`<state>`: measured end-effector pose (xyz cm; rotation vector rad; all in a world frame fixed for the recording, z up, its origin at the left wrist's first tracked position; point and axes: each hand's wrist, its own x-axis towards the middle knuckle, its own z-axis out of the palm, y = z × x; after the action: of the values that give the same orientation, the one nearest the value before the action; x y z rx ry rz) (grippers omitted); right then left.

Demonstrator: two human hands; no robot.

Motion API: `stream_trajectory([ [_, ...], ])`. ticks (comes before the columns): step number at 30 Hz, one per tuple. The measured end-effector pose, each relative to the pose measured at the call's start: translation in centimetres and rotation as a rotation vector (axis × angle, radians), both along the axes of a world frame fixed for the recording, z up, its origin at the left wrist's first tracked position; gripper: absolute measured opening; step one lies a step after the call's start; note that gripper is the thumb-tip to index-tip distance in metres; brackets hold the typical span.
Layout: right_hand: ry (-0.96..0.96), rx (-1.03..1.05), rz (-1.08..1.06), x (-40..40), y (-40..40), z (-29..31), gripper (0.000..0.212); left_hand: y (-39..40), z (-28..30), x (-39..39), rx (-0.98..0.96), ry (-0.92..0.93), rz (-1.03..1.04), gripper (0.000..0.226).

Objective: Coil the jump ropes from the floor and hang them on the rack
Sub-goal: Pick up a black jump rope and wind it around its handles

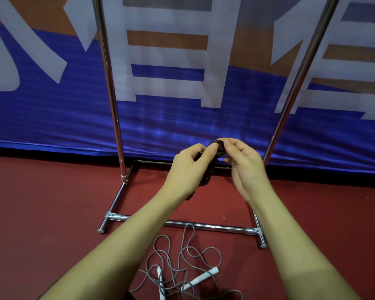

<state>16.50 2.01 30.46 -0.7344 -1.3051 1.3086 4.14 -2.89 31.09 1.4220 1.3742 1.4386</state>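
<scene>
Nearest, a grey jump rope (178, 263) with white handles lies in loose, tangled loops on the red floor (41, 213), just in front of the chrome rack (115, 118)'s lower crossbar. Above it, both forearms reach forward. The left hand (188, 167) curls round a black coiled jump rope (210, 169), which hangs down between the two hands. The right hand (245, 167) pinches the bundle's top loop with thumb and fingertips; the exact grip is partly hidden, seemingly a wrap. Beyond, the rack's two uprights rise before a blue, orange and white banner (52, 109).
</scene>
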Motion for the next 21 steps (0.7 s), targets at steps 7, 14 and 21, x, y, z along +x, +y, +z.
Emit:
stream_trajectory([
  [7,0.098,-0.118,0.077,0.3,-0.4,0.6,0.012,0.1,-0.2,-0.3,-0.016,-0.018,0.024,0.042],
  [14,0.1,-0.054,-0.016,0.5,-0.8,0.9,0.013,0.1,0.0,-0.3,-0.046,-0.105,-0.007,0.04],
  [21,0.056,0.072,-0.258,0.8,-0.6,1.4,0.015,-0.5,0.4,-0.5,-0.083,-0.087,-0.173,0.029],
])
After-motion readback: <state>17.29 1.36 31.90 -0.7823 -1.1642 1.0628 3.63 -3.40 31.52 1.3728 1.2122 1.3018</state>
